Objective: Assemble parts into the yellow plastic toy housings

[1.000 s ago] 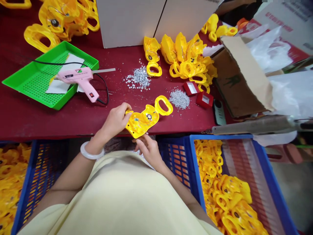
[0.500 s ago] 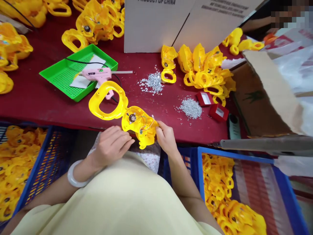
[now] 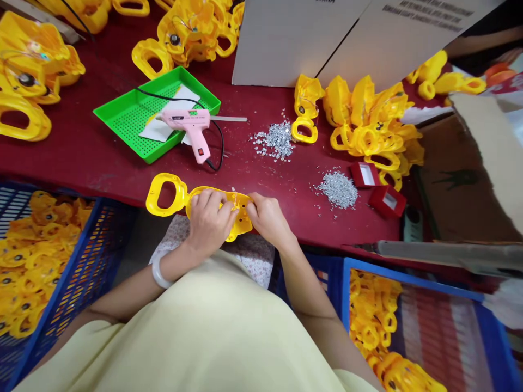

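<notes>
A yellow plastic toy shell [image 3: 244,222] with a ring-shaped handle part lies hollow side up above my lap, at the table's front edge. My right hand [image 3: 269,218] pinches its right end between thumb and fingers. Over the middle of the hollow is my left hand [image 3: 210,220], its fingers curled together near thin wires [image 3: 236,204] inside. What those fingertips hold is hidden, and the hand covers much of the shell's inside.
A pink glue gun [image 3: 190,122] rests on a green tray [image 3: 118,133]. Piles of clear round pieces [image 3: 279,140] and small screws [image 3: 338,189] lie on the red table, near red boxes [image 3: 387,200]. More yellow shells [image 3: 368,120] stand behind. Blue crates [image 3: 87,256] flank me.
My left hand has moved from the shell's near edge up over its hollow. The shell has turned more level and shifted slightly left. The head view has swung left.
</notes>
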{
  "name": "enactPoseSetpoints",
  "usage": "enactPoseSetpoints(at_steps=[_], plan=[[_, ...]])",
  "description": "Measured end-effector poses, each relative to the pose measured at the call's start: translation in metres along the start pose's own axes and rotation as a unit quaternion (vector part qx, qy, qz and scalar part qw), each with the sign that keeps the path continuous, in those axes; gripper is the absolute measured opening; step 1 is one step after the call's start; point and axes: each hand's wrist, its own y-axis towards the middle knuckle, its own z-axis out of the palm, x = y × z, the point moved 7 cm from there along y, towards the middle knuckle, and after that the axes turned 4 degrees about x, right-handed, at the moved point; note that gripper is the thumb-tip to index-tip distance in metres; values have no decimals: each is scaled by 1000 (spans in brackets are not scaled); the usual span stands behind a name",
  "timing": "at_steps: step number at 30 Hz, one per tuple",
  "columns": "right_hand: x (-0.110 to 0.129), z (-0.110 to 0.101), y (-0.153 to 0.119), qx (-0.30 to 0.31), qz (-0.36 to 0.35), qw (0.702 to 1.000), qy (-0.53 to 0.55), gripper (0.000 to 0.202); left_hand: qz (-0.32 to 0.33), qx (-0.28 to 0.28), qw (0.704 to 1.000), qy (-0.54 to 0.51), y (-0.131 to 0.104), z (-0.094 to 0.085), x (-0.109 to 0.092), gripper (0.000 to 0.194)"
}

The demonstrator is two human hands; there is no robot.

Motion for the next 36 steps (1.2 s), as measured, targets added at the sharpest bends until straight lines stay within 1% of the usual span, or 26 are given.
enactPoseSetpoints(at_steps=[3, 6, 8, 9, 11, 14, 17, 19, 20, 23, 26, 29, 31, 34, 36], plan=[[1, -4, 3, -2, -19, 1000, 10, 30, -13, -10, 1000, -23, 3, 5, 4, 16], [-1, -16, 7, -57, -31, 997, 47, 34, -23, -11, 998, -59, 4, 6, 9, 13], [-3, -21, 11, -89, -37, 991, 93, 34, -21, -8, 996, -82, 4, 6, 11, 12], [-4, -21, 13, -92, -42, 988, 121, 32, -18, -6, 996, -90, 4, 6, 12, 13], [-4, -18, 19, -78, -47, 981, 174, 26, -13, -2, 995, -99, 3, 6, 13, 13], [-6, -12, 23, -63, -36, 971, 226, 18, -11, 11, 994, -111, 4, 7, 11, 8], [-8, -14, 20, -91, -29, 959, 266, 13, -32, 31, 990, -132, 7, 11, 9, 11], [-9, -17, 17, -114, -29, 945, 306, 12, -54, 37, 987, -145, 10, 15, 8, 15], [-9, -18, 15, -122, -28, 937, 327, 12, -61, 35, 986, -150, 12, 16, 8, 15], [-14, -19, 10, -143, -16, 918, 370, 10, -62, 16, 985, -163, 17, 19, 7, 6], [-22, -17, 7, -163, 7, 911, 379, 11, -57, 7, 985, -162, 19, 20, 6, 12], [-28, -10, 6, -156, 24, 902, 402, 12, -37, -15, 990, -135, 20, 16, 2, 15], [-29, -6, 8, -138, 27, 892, 430, 13, -9, -29, 989, -143, 20, 14, -2, 15], [-25, -4, 17, -111, 26, 873, 474, 17, 18, -33, 987, -159, 18, 15, -2, 17], [-18, -9, 29, -117, 15, 868, 483, 22, 16, -38, 989, -144, 14, 15, 2, 16]])
